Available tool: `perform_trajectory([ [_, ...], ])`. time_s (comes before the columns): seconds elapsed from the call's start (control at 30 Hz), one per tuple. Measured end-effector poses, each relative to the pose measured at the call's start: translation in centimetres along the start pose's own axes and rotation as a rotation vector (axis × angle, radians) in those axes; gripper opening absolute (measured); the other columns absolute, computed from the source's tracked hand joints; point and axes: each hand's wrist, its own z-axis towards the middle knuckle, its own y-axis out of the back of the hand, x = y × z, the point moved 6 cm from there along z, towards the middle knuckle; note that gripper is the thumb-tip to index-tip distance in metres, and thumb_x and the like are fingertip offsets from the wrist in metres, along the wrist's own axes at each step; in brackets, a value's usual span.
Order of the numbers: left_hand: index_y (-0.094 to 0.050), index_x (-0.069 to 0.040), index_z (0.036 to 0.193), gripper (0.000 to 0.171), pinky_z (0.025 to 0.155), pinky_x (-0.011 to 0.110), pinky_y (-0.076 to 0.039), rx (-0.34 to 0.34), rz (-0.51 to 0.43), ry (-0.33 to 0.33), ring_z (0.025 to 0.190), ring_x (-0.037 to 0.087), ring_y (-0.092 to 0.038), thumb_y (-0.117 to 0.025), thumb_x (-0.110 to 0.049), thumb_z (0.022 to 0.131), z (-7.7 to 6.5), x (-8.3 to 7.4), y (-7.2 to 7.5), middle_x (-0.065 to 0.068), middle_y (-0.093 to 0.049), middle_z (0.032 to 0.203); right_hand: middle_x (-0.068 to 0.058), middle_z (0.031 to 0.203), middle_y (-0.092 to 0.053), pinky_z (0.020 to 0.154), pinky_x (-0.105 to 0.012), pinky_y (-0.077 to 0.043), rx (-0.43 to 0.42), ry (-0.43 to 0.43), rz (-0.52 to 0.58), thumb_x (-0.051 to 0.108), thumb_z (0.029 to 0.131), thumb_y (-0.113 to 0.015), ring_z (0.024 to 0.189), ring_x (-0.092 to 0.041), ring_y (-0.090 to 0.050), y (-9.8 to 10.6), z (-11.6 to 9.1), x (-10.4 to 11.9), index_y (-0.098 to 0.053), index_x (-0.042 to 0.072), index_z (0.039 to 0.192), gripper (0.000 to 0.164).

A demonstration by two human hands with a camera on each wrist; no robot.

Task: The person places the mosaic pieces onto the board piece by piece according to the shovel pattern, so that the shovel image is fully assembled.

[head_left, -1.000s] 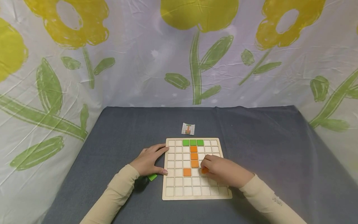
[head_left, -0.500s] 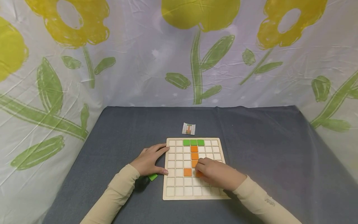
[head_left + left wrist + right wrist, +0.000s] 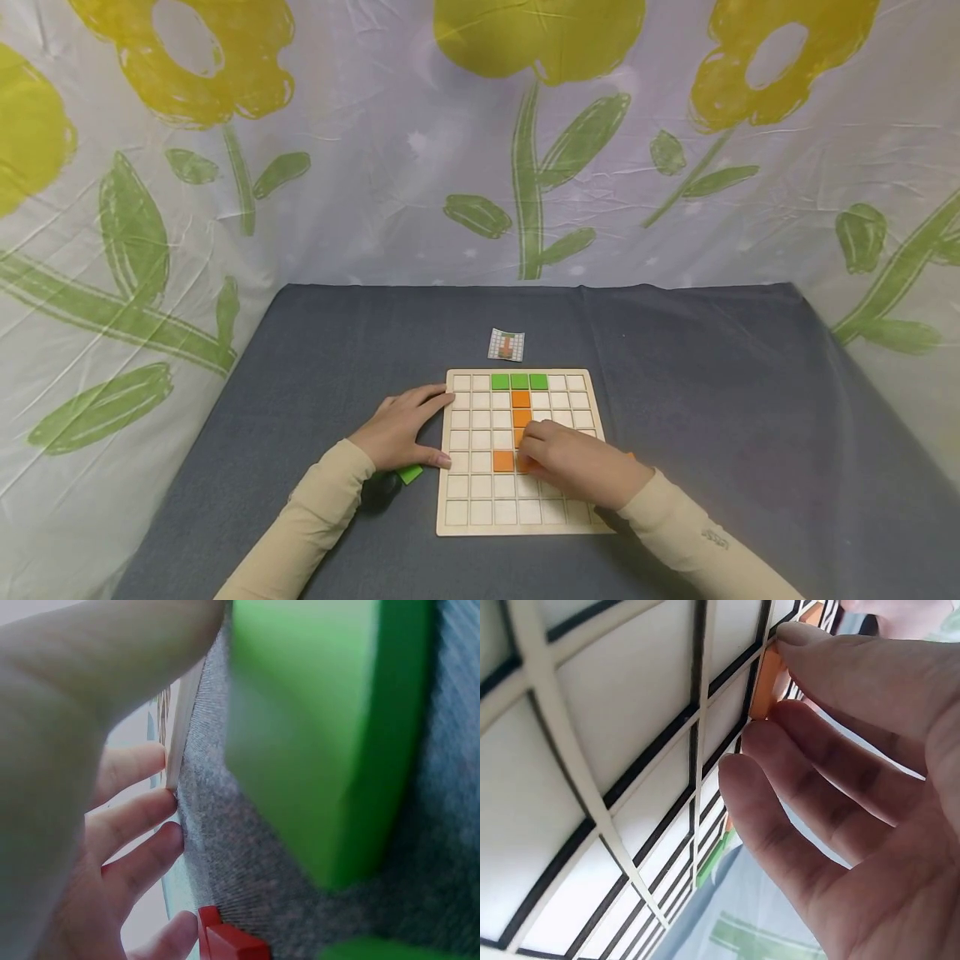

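Observation:
A wooden grid board (image 3: 459,528) lies on the table. Green tiles (image 3: 519,382) fill part of its top row, and orange tiles (image 3: 521,399) run down the column below. Another orange tile (image 3: 503,461) sits lower left of that column. My right hand (image 3: 581,462) pinches an orange square tile (image 3: 764,684) between thumb and fingers, at the cell right of that lone tile; the fingers partly hide it. My left hand (image 3: 397,429) rests with spread fingers against the board's left edge, fingertips and thumb touching the rim.
Beyond the board lies a small pattern card (image 3: 507,345). Near my left wrist are a green tile (image 3: 409,474) and, in the left wrist view, red pieces (image 3: 234,941). A bit of orange (image 3: 632,456) shows behind my right hand. A flowered cloth (image 3: 375,167) hangs behind the table.
My right hand has moved left over the board with the orange tile, bringing it down to the cell beside the lone orange tile. The left hand has stayed at the board's edge.

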Motion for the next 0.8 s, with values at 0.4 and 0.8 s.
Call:
perform_trajectory([
  [0.4, -0.039, -0.013, 0.147, 0.094, 0.105, 0.054, -0.030, 0.011, -0.010, 0.001, 0.137, 0.032, -0.037, -0.076, -0.056, 0.072, 0.07, 0.09, -0.06, 0.011, -0.037, 0.150, 0.006, 0.085, -0.057, 0.071, -0.013, -0.047, 0.023, -0.027, -0.032, 0.012, 0.083, -0.075, 0.078, -0.006, -0.053, -0.29, 0.13, -0.17, -0.066, 0.015, 0.087, 0.010],
  [0.8, -0.039, -0.012, 0.147, 0.094, 0.104, 0.053, -0.030, 0.005, -0.010, -0.010, 0.137, 0.032, -0.037, -0.076, -0.055, 0.072, 0.02, 0.06, -0.02, 0.012, -0.036, 0.150, 0.006, 0.089, -0.058, 0.075, -0.016, -0.049, 0.020, -0.044, -0.029, 0.014, 0.084, -0.074, 0.082, -0.007, -0.054, 0.43, -0.37, -0.86, -0.068, 0.015, 0.091, 0.009],
])
